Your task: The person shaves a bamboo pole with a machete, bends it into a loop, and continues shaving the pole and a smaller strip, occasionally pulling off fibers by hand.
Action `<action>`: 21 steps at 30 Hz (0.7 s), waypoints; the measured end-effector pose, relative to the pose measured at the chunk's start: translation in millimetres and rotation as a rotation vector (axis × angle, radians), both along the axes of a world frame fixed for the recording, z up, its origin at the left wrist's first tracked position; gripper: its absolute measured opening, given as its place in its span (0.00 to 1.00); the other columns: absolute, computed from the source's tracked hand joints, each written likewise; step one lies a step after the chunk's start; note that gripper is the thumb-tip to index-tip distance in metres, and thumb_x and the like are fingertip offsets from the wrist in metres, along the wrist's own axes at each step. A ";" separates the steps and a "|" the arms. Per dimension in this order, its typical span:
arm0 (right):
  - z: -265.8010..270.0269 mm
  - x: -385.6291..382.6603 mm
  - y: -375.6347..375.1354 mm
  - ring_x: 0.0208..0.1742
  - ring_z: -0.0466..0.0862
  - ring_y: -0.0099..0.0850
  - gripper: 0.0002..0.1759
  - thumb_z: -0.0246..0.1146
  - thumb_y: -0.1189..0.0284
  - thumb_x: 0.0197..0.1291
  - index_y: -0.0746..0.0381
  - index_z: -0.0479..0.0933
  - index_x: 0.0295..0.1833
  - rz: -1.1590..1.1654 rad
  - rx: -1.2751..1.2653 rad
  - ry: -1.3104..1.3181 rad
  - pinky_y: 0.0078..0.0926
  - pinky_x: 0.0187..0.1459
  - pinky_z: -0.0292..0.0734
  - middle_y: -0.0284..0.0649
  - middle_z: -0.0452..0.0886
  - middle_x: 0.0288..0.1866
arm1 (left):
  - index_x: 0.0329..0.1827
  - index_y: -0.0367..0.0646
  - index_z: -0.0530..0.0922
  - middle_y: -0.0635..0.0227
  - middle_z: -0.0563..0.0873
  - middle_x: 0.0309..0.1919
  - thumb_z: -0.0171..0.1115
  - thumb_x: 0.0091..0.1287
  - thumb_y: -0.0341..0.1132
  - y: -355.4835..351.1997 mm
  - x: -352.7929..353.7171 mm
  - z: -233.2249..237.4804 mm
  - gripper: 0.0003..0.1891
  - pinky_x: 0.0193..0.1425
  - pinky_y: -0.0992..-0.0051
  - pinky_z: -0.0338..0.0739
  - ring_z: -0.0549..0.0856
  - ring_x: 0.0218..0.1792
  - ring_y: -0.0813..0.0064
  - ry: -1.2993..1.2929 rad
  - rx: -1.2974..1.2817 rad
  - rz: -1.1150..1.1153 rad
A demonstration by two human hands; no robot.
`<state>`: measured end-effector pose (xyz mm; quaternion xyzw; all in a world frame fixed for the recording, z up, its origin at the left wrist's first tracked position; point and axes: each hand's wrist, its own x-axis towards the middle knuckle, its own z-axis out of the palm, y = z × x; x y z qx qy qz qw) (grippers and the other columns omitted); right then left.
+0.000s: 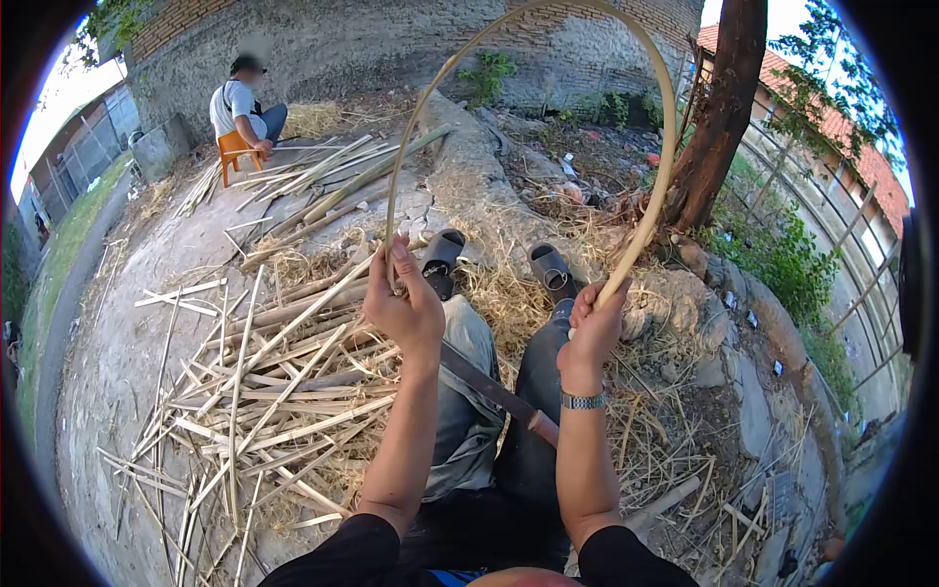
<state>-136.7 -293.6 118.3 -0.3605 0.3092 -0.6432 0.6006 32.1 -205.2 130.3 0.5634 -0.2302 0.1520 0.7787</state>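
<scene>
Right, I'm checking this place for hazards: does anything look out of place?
The long blade lies unheld across the person's legs, an odd spot for it. Left of them, split strips are strewn crisscross, and litter dots the ground near the wall.

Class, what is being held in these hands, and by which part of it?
A long bent strip, arched upward: the left hand grips it near one end, the right hand near the other.
</scene>
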 end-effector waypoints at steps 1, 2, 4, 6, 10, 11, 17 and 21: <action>2.1 3.1 1.1 0.22 0.59 0.17 0.33 0.43 0.40 0.82 0.54 0.66 0.30 0.006 -0.007 0.001 0.20 0.26 0.53 0.26 0.62 0.22 | 0.56 0.31 0.85 0.59 0.92 0.45 0.58 0.83 0.41 -1.6 -3.0 0.3 0.18 0.54 0.73 0.84 0.89 0.46 0.74 0.000 0.001 -0.001; 3.8 5.8 1.9 0.21 0.58 0.18 0.33 0.42 0.41 0.83 0.54 0.65 0.30 0.014 -0.016 0.003 0.21 0.25 0.54 0.25 0.62 0.21 | 0.56 0.30 0.85 0.59 0.92 0.46 0.57 0.83 0.40 -3.1 -5.7 0.8 0.18 0.54 0.73 0.84 0.89 0.46 0.74 0.001 0.003 -0.010; 5.3 9.3 3.2 0.21 0.59 0.18 0.33 0.42 0.41 0.82 0.54 0.65 0.30 0.030 -0.014 -0.003 0.21 0.25 0.54 0.25 0.62 0.21 | 0.56 0.30 0.85 0.59 0.91 0.46 0.57 0.83 0.40 -5.8 -9.2 1.0 0.18 0.54 0.73 0.85 0.90 0.47 0.74 0.001 0.005 -0.018; 7.9 13.2 5.0 0.21 0.59 0.18 0.33 0.42 0.41 0.82 0.54 0.65 0.30 0.046 -0.012 -0.009 0.21 0.25 0.55 0.25 0.61 0.21 | 0.57 0.29 0.84 0.58 0.91 0.48 0.56 0.83 0.38 -8.2 -11.7 0.8 0.18 0.56 0.73 0.85 0.90 0.48 0.74 -0.003 -0.006 -0.023; 5.7 21.1 7.3 0.21 0.58 0.19 0.33 0.41 0.40 0.82 0.53 0.65 0.30 0.074 -0.006 -0.031 0.21 0.26 0.56 0.25 0.61 0.21 | 0.57 0.29 0.84 0.58 0.91 0.49 0.55 0.84 0.37 -12.8 -17.2 -0.5 0.17 0.56 0.72 0.86 0.90 0.48 0.74 -0.023 -0.018 -0.003; 3.7 22.4 7.6 0.21 0.58 0.19 0.32 0.41 0.40 0.82 0.53 0.65 0.30 0.106 -0.024 -0.042 0.22 0.26 0.56 0.25 0.60 0.21 | 0.58 0.29 0.84 0.58 0.91 0.49 0.54 0.84 0.37 -13.7 -20.0 0.2 0.17 0.56 0.72 0.85 0.90 0.47 0.73 -0.020 -0.028 -0.011; 5.1 34.4 10.5 0.21 0.58 0.20 0.32 0.40 0.40 0.82 0.52 0.62 0.29 0.155 0.031 -0.104 0.22 0.27 0.57 0.25 0.59 0.20 | 0.60 0.30 0.83 0.60 0.91 0.46 0.54 0.84 0.34 -14.5 -34.0 2.1 0.16 0.52 0.74 0.84 0.91 0.46 0.74 -0.011 -0.005 -0.050; 4.2 41.3 13.0 0.22 0.57 0.21 0.32 0.40 0.41 0.82 0.51 0.60 0.28 0.246 0.052 -0.140 0.22 0.28 0.56 0.25 0.58 0.20 | 0.58 0.32 0.84 0.62 0.92 0.42 0.54 0.83 0.31 -21.0 -38.4 -4.6 0.13 0.49 0.76 0.83 0.91 0.43 0.77 -0.053 0.085 -0.035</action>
